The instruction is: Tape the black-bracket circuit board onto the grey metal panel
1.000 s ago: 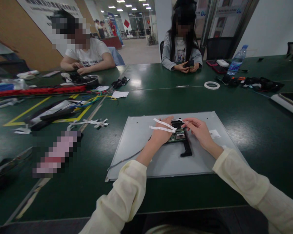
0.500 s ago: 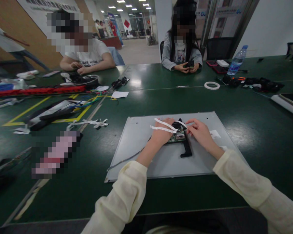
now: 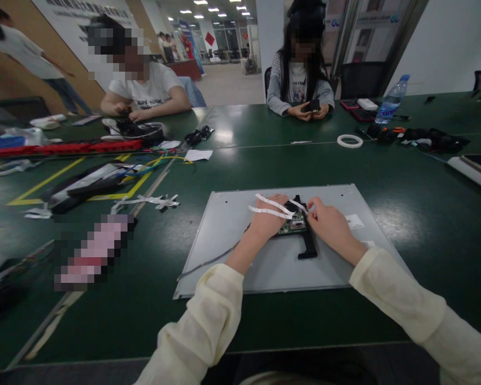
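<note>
- Right hand [image 3: 329, 225] has shifted slightly toward 5 o'clock since one second ago; narrow white paper-like strip [image 3: 298, 205] now slopes toward 4 o'clock instead of lying near level.
- Walking person in white top and blue trousers [image 3: 30, 61] at 10 o'clock has come more fully into view.
- Dial centred on green circuit board with silver connector [image 3: 297, 224]; 12 is away from wearer.
- Right hand at 3 o'clock: thumb and forefinger nearly together, strip's end pinched between them.
- Left hand [image 3: 263, 227] at 9 o'clock, laid over board's near-left side; fingertips hidden, cannot tell its grip. Two more white strips [image 3: 271, 203] lie across its back.
- Board sits in black plastic bracket [image 3: 308, 247], foot at 5 o'clock, all on flat grey rectangular panel [image 3: 220, 230].
- Thin dark cable [image 3: 208, 262] runs from near board to panel edge at 8 o'clock.
- Panel lies on dark green table [image 3: 288, 323].
- White tape ring [image 3: 349, 145] at 1 o'clock; clear plastic bottle with blue cap [image 3: 392, 101] beyond it.
- White strip scraps [image 3: 158, 201] near 9 o'clock.
- Seated person in grey-blue jacket [image 3: 280, 99] at 12 o'clock holds small black object [image 3: 312, 106].
</note>
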A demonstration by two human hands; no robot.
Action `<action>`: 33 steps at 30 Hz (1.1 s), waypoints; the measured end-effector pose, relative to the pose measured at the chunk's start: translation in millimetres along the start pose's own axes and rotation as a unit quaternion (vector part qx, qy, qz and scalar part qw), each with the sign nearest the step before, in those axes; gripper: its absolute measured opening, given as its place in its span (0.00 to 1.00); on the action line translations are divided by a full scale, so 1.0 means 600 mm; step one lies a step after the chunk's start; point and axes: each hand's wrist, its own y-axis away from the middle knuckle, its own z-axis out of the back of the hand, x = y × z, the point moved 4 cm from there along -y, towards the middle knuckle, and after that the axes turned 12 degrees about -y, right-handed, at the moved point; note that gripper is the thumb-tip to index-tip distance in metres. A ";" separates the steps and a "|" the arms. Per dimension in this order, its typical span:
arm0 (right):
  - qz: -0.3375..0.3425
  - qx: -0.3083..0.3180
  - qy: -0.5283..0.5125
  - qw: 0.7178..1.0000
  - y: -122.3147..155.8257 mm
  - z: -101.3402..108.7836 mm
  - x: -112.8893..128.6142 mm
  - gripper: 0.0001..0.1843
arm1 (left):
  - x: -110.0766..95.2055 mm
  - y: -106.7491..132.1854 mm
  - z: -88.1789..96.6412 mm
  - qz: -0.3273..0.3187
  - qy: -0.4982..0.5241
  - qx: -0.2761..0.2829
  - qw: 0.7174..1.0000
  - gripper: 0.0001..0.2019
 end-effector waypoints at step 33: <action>0.088 -0.082 -0.223 0.967 0.014 0.041 -0.008 0.10 | -0.013 0.018 0.015 0.034 -0.062 -0.018 0.997 0.19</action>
